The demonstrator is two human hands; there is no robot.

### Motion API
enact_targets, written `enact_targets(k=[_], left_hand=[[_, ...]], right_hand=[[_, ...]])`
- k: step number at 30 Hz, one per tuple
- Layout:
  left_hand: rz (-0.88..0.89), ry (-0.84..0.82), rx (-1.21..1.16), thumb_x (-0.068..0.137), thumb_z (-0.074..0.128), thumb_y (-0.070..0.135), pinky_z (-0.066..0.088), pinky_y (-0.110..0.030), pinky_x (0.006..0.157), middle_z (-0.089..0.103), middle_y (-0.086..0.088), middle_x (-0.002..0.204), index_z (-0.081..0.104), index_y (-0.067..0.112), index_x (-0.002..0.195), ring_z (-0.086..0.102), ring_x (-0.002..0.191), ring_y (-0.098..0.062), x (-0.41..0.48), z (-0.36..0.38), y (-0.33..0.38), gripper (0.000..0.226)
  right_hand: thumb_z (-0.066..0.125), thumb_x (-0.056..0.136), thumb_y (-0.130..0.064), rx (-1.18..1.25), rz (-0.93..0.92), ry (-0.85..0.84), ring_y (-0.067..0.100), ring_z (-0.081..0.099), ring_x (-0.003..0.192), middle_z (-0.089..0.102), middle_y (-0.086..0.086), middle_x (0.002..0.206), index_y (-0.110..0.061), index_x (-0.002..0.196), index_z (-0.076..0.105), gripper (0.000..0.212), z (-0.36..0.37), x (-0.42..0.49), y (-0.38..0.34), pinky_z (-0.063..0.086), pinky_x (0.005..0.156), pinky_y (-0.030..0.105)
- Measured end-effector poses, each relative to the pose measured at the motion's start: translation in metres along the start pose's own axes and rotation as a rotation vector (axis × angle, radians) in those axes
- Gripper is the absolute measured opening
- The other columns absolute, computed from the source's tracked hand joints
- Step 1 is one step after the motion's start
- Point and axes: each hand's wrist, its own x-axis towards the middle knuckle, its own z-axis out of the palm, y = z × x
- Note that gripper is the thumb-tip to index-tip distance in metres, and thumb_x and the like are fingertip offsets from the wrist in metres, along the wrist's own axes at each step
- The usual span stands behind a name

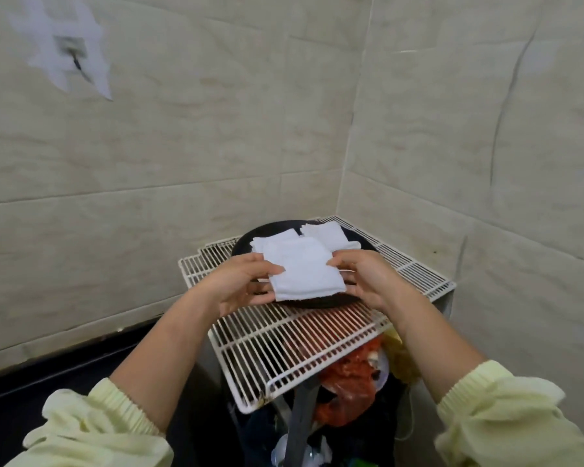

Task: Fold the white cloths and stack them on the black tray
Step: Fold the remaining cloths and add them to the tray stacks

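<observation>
A folded white cloth (302,269) is held just above the front of the round black tray (270,229). My left hand (241,284) grips its left edge and my right hand (364,278) pinches its right edge. Two more folded white cloths lie on the tray behind it: one at the left (272,240) and one at the right (327,232). The tray's front rim is mostly hidden by the held cloth and my hands.
The tray rests on white wire racks (300,342) laid over a bin holding red and yellow bags (351,382). Tiled walls meet in a corner close behind the racks. A dark floor lies at the lower left.
</observation>
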Motion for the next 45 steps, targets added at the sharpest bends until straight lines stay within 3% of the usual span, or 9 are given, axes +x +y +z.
enact_targets(k=[6,11,22,25,32,37,39,42,45], left_hand=[[0.026,0.128,0.001,0.085,0.069,0.007,0.055,-0.022,0.056,0.068,-0.003,0.096,0.062,0.013,0.114,0.063,0.072,-0.015,0.044,-0.008,0.022,0.03],[0.045,0.225,-0.034,0.086,0.068,0.006,0.057,-0.023,0.057,0.067,-0.004,0.088,0.064,0.014,0.101,0.063,0.07,-0.014,0.069,-0.011,0.03,0.018],[-0.006,0.406,-0.087,0.082,0.071,0.003,0.056,-0.023,0.054,0.07,-0.006,0.083,0.066,0.013,0.085,0.063,0.073,-0.019,0.096,-0.013,0.015,0.012],[-0.027,0.443,-0.092,0.082,0.071,0.001,0.055,-0.022,0.052,0.072,-0.007,0.083,0.065,0.011,0.08,0.065,0.073,-0.019,0.098,-0.008,0.01,0.011],[-0.066,0.51,0.112,0.078,0.078,0.007,0.059,-0.025,0.06,0.072,-0.007,0.087,0.064,0.012,0.084,0.067,0.07,-0.019,0.09,-0.007,0.009,0.016],[0.024,0.675,0.227,0.081,0.077,0.024,0.054,-0.028,0.069,0.06,-0.006,0.088,0.054,0.014,0.105,0.059,0.075,-0.015,0.094,-0.013,0.008,0.035],[0.064,0.702,0.196,0.086,0.07,0.029,0.051,-0.032,0.079,0.058,-0.005,0.088,0.054,0.014,0.105,0.056,0.077,-0.015,0.097,-0.012,0.008,0.028],[0.036,0.654,0.136,0.092,0.061,0.035,0.045,-0.032,0.087,0.06,-0.003,0.11,0.054,0.011,0.122,0.057,0.094,-0.017,0.103,-0.006,0.002,0.039],[0.02,0.58,0.049,0.097,0.053,0.021,0.048,-0.03,0.074,0.065,0.0,0.096,0.055,0.011,0.108,0.062,0.084,-0.016,0.109,0.005,-0.003,0.015]], right_hand=[[0.064,0.08,0.003,-0.143,-0.026,0.026,0.017,0.064,0.064,0.067,0.008,0.078,-0.006,0.088,0.066,0.013,0.007,0.058,-0.028,0.052,0.058,0.025],[0.063,0.079,0.01,-0.283,-0.106,-0.02,0.015,0.059,0.056,0.063,0.008,0.071,-0.005,0.078,0.063,0.015,0.013,0.094,-0.047,0.048,0.044,0.018],[0.069,0.074,0.007,-0.705,-0.233,-0.186,0.022,0.054,0.059,0.057,0.017,0.068,0.001,0.075,0.065,0.007,0.011,0.15,-0.047,0.045,0.048,0.022],[0.072,0.072,0.005,-0.757,-0.263,-0.181,0.019,0.058,0.056,0.063,0.011,0.062,-0.007,0.066,0.064,0.015,0.007,0.155,-0.042,0.046,0.05,0.023],[0.077,0.066,-0.002,-0.939,-0.309,-0.223,0.018,0.064,0.065,0.066,0.002,0.07,-0.012,0.077,0.064,0.019,0.008,0.155,-0.038,0.052,0.064,0.029],[0.073,0.078,-0.007,-0.758,-0.352,-0.166,0.024,0.069,0.077,0.072,0.012,0.084,-0.011,0.074,0.064,0.01,0.007,0.153,-0.051,0.056,0.075,0.038],[0.066,0.085,-0.008,-0.64,-0.29,-0.175,0.022,0.067,0.076,0.07,0.015,0.088,-0.002,0.081,0.067,0.007,0.005,0.153,-0.051,0.057,0.077,0.038],[0.059,0.09,-0.013,-0.556,-0.158,-0.212,0.021,0.054,0.077,0.055,0.014,0.084,0.014,0.102,0.065,0.029,0.006,0.154,-0.045,0.054,0.075,0.036],[0.057,0.092,-0.018,-0.459,-0.045,-0.242,0.027,0.049,0.082,0.053,0.014,0.086,0.017,0.123,0.047,0.048,0.012,0.153,-0.039,0.046,0.076,0.034]])
